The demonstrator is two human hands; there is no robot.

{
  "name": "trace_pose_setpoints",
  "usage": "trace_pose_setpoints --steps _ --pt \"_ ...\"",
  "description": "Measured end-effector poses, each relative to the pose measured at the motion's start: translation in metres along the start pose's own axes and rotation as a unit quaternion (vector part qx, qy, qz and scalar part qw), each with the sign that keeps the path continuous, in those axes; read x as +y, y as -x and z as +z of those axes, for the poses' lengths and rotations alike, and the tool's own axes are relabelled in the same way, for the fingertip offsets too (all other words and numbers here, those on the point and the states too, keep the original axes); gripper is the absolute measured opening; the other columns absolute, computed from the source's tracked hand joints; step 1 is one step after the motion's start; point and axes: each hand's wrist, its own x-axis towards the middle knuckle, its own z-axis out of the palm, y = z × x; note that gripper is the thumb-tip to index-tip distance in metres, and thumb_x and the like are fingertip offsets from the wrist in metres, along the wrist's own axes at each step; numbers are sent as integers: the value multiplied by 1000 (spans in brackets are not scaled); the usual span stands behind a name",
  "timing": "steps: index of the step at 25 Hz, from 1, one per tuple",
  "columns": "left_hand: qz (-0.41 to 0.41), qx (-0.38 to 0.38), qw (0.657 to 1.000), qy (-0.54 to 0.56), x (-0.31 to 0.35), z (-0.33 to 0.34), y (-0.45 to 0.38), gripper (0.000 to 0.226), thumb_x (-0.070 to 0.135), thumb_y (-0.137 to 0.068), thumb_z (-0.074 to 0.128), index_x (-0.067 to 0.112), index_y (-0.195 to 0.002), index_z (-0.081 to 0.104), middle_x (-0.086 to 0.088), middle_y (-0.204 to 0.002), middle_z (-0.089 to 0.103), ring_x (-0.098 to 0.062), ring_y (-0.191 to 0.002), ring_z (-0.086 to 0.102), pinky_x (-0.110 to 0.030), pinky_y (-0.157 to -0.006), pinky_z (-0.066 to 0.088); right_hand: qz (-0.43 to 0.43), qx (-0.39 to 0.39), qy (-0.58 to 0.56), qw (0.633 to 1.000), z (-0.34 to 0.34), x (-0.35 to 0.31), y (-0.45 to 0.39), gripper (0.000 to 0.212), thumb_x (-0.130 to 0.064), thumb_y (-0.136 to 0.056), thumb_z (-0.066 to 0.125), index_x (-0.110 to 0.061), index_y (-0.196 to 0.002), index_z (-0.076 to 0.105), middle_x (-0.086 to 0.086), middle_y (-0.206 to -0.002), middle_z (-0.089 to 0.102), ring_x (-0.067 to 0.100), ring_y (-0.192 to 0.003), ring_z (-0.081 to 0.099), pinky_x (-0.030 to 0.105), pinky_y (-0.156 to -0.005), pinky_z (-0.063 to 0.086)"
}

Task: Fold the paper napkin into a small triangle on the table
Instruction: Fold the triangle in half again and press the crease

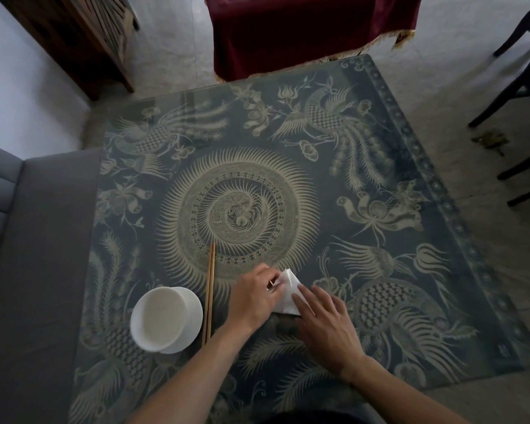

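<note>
A white paper napkin (288,290) lies folded in a small triangular shape on the patterned table (380,179), near its front edge. My left hand (254,298) rests on the napkin's left side, its fingertips pinching the paper's upper edge. My right hand (322,322) lies flat on the napkin's right side with fingers spread and pressing it down. Both hands hide much of the paper.
A pair of wooden chopsticks (210,289) lies left of my hands. Beside them stands a white bowl (166,319). A grey sofa (37,240) borders the table's left edge. Dark chair legs (520,96) stand at the right, a dark red cloth (303,32) beyond.
</note>
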Motion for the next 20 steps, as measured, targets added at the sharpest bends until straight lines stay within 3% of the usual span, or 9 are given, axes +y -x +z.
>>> trace_pose_setpoints --steps 6,12,20 --pt "-25 1 999 24 8 17 11 9 31 -87 72 23 -84 69 10 -82 60 -8 -70 55 -32 -63 49 -62 45 21 997 12 38 35 47 -37 -91 50 -16 -132 59 4 -140 55 27 -128 51 47 -98 45" --pt "-19 0 1000 -16 14 33 19 5 28 -85 73 26 -87 68 11 -85 63 -7 -69 59 -27 -59 43 -70 62 22 995 23 46 49 48 -39 -92 50 -15 -133 59 4 -140 57 26 -129 51 45 -105 33" --pt "47 -18 996 -73 19 52 24 17 9 -76 78 17 -88 69 3 -83 65 -20 -73 63 -39 -63 52 -71 46 25 996 26 47 58 55 -41 -94 44 -14 -141 51 5 -150 46 27 -139 40 48 -109 27"
